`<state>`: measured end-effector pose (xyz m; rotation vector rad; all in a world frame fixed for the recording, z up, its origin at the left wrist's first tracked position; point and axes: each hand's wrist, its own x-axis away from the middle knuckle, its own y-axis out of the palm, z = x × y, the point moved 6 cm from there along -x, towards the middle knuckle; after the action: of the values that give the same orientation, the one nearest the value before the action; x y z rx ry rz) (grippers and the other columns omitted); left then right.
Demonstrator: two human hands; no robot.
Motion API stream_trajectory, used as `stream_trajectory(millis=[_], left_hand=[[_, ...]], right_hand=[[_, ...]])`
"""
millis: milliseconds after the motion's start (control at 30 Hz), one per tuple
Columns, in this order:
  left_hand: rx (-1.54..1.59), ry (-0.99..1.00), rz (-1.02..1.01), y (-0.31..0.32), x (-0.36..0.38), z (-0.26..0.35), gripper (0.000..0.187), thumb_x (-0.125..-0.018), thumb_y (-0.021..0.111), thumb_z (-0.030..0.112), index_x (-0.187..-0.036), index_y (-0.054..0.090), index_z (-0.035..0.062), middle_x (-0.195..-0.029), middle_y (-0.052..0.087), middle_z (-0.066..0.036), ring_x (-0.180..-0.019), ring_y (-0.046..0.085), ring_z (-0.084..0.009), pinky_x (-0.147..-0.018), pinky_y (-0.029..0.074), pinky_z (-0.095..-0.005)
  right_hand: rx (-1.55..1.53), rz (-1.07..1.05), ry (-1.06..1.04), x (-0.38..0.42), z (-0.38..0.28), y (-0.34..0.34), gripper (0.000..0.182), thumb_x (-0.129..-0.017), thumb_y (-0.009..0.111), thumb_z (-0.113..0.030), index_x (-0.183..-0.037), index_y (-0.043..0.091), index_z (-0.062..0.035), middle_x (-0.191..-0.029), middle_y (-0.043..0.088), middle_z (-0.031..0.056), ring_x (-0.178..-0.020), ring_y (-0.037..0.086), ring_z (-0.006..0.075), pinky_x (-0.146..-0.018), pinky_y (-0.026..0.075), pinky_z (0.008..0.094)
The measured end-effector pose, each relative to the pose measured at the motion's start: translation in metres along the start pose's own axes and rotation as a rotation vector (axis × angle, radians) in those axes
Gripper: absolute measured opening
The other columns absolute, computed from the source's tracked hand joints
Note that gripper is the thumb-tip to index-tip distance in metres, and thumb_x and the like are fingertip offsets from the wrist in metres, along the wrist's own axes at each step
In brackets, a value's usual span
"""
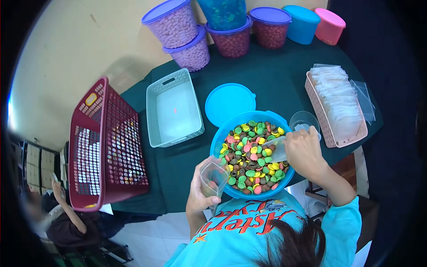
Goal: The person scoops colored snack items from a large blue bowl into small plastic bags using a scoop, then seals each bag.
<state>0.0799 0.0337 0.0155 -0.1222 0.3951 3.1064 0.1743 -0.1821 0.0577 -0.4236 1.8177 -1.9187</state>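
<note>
A blue tub [217,138] holds many small cup-shaped pieces [253,155] in green, yellow, pink and brown. My right hand [304,149] is closed round the handle of a clear scoop [276,150], whose front end rests among the pieces at the tub's right side. At the tub's left edge, my left hand [199,189] is wrapped round a clear plastic bag [213,175], held upright with its mouth open. Something pinkish shows inside or through the bag. Just right of the tub stands a round clear container [304,118], partly behind my right hand.
A blue lid [230,104] lies behind the tub. Left are a pale green basket [174,111] and a tall maroon basket [105,151]. Right is a pink basket [318,109] of clear bags [338,102]. Lidded tubs [231,42] line the back. Another person [66,218] is at lower left.
</note>
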Motion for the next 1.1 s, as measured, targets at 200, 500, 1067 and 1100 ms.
stream_trajectory(millis=[200, 500, 1067, 1100], left_hand=[[0.004, 0.056, 0.109, 0.008, 0.016, 0.004, 0.097, -0.054, 0.080, 0.033, -0.129, 0.028, -0.0022, -0.122, 0.041, -0.015, -0.111, 0.041, -0.0235, -0.093, 0.035, -0.0377], [-0.027, 0.103, 0.283, 0.010, 0.053, 0.002, 0.099, -0.052, 0.079, 0.037, -0.128, 0.030, -0.0011, -0.123, 0.042, -0.015, -0.110, 0.040, -0.0220, -0.094, 0.033, -0.0370], [-0.166, 0.123, 0.280, 0.000, 0.052, 0.000, 0.097, -0.050, 0.082, 0.026, -0.128, 0.032, 0.0011, -0.122, 0.042, -0.015, -0.109, 0.042, -0.0212, -0.091, 0.034, -0.0344], [-0.166, 0.120, 0.262, -0.001, 0.048, 0.001, 0.097, -0.050, 0.082, 0.026, -0.128, 0.032, 0.0011, -0.122, 0.042, -0.015, -0.109, 0.042, -0.0212, -0.091, 0.034, -0.0344]], right_hand=[[-0.081, 0.079, -0.094, -0.003, -0.003, -0.002, 0.017, -0.081, 0.051, -0.017, -0.071, 0.056, -0.0051, -0.064, 0.058, 0.0095, -0.065, 0.056, 0.0213, -0.066, 0.032, 0.0360], [-0.229, 0.134, -0.275, -0.028, -0.039, 0.010, 0.017, -0.081, 0.051, -0.018, -0.072, 0.055, -0.0035, -0.065, 0.058, 0.0127, -0.066, 0.055, 0.0245, -0.065, 0.032, 0.0364], [-0.672, -0.194, -0.329, -0.063, -0.038, 0.025, 0.023, -0.082, 0.049, -0.018, -0.069, 0.056, -0.0003, -0.059, 0.054, 0.0178, -0.058, 0.052, 0.0337, -0.061, 0.034, 0.0412], [-0.603, -0.179, -0.317, -0.063, -0.035, 0.013, 0.023, -0.082, 0.048, -0.019, -0.070, 0.057, -0.0005, -0.061, 0.056, 0.0166, -0.061, 0.054, 0.0330, -0.064, 0.036, 0.0418]])
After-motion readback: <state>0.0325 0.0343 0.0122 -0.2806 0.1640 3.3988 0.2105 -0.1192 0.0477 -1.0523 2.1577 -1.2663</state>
